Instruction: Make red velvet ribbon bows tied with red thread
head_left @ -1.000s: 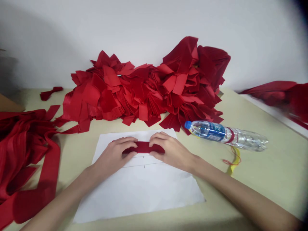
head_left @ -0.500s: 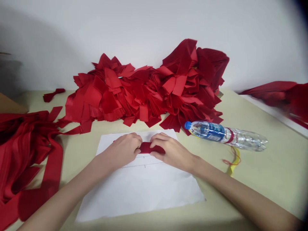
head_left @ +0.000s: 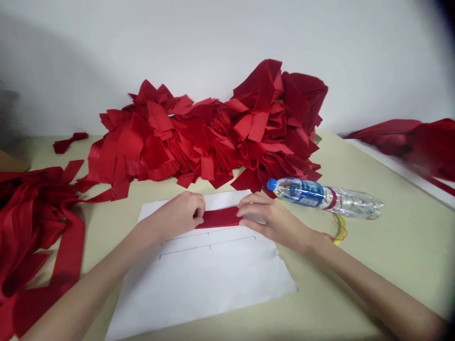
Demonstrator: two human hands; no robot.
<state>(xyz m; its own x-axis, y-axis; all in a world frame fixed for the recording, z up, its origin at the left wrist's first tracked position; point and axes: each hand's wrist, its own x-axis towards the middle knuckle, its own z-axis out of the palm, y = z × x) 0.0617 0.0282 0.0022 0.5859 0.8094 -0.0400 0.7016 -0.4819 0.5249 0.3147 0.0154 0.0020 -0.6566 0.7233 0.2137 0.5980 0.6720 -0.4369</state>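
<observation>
The left hand and right hand, half closed, pinch a red strip at both ends, holding it flat on paper beneath them.

The view looks forward and down from the person's head, close above the left hand, right hand and a sheet of white paper. It faces across a table toward the far white wall.

Left hand and right hand grip opposite ends of a red strip, lying flat on a paper sheet above its ruled lines. Red fabric pile lies beyond the sheet, plastic bottle to its right, red ribbons to its left.
</observation>
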